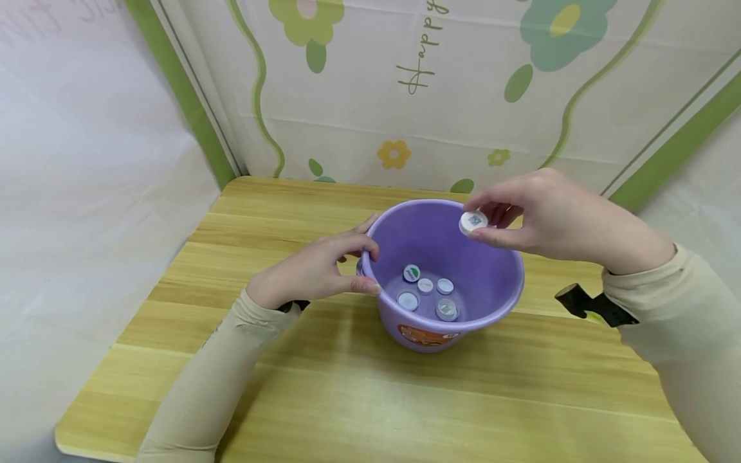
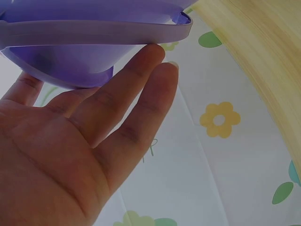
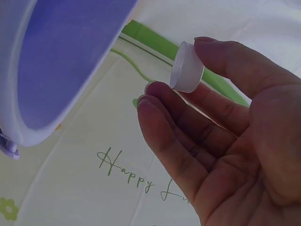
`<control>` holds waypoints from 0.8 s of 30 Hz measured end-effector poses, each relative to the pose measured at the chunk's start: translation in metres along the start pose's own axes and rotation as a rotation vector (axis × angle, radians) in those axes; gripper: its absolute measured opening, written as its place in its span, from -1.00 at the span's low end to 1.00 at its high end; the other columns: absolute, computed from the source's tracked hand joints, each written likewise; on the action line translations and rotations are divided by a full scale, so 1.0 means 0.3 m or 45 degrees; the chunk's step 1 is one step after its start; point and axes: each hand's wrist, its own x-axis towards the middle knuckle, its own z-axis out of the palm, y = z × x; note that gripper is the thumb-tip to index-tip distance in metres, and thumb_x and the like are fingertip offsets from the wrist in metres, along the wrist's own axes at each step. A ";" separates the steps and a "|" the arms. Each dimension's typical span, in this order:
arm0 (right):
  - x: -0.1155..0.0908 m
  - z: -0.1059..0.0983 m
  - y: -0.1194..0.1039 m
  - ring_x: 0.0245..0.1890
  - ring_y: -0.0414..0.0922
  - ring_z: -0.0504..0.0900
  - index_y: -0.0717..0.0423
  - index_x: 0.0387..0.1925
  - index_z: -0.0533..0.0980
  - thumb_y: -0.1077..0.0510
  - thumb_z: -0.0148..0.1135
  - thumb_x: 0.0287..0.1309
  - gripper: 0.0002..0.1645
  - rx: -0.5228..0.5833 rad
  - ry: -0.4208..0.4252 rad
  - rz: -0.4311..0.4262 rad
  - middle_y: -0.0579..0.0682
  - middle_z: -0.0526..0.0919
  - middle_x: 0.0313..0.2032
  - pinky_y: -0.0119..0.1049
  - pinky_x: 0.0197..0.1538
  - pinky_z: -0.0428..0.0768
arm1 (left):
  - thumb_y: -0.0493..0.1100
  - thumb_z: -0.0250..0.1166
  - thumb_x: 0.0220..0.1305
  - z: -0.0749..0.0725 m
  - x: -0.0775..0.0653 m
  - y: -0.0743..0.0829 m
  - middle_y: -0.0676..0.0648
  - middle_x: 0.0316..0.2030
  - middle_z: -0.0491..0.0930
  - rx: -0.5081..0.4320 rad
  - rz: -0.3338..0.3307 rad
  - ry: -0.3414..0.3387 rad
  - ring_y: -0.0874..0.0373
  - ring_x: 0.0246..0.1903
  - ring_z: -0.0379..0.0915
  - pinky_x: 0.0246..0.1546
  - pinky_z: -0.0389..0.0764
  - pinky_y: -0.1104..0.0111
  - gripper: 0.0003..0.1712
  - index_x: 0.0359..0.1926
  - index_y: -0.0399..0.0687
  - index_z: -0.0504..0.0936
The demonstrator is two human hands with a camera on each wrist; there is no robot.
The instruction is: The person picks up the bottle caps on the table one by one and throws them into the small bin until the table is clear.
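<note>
A purple bucket (image 1: 486, 280) stands upright on the wooden table. At its left rim my left hand (image 1: 321, 267) holds on, fingers bent over the edge and thumb at the near side. The left wrist view shows the bucket's strap-like handle (image 2: 94, 33) by the fingertips. My right hand (image 1: 550, 222) pinches a white bottle cap (image 1: 474, 221) between thumb and fingers, above the bucket's far right rim. A square printed code marks the cap's top; from the side the cap (image 3: 187, 68) looks pale and translucent. Several round caps (image 1: 408, 300) lie on the bucket's floor, one partly green.
An orange label (image 1: 427, 335) is on the bucket's near side. The light wooden table (image 1: 347, 399) reaches back to a white curtain (image 1: 359, 96) printed with flowers and green borders. Black straps (image 1: 596, 307) circle both wrists over beige sleeves.
</note>
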 end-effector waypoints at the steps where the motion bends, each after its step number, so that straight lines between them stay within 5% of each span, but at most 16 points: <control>1: 0.001 0.000 0.000 -0.40 -0.42 0.62 -0.02 -0.15 0.67 0.22 0.50 0.00 -0.68 0.000 -0.003 -0.003 -0.37 0.64 -0.36 -0.46 -0.30 0.63 | 0.28 0.40 0.06 0.000 0.000 0.000 0.16 0.52 -0.05 0.000 -0.001 0.000 0.29 0.30 0.28 -0.03 0.52 0.14 -0.54 -0.11 0.24 0.51; 17: 0.003 0.011 -0.005 -0.37 -0.41 0.60 -0.05 -0.14 0.67 0.11 0.50 0.04 -0.71 -0.016 -0.031 0.024 -0.37 0.63 -0.37 -0.39 -0.27 0.64 | 0.26 0.41 0.07 0.001 0.002 -0.004 0.13 0.51 -0.02 -0.011 0.014 -0.003 0.27 0.29 0.30 0.03 0.51 0.08 -0.55 -0.11 0.22 0.51; 24: -0.003 -0.012 -0.009 -0.24 -0.28 0.64 -0.07 -0.01 0.65 -0.05 0.53 -0.01 -0.52 -0.034 -0.135 0.125 -0.27 0.67 -0.26 -0.22 -0.15 0.65 | 0.30 0.39 0.06 -0.001 0.002 -0.002 0.19 0.51 -0.05 -0.021 -0.003 -0.003 0.29 0.32 0.24 0.00 0.51 0.07 -0.55 -0.12 0.26 0.51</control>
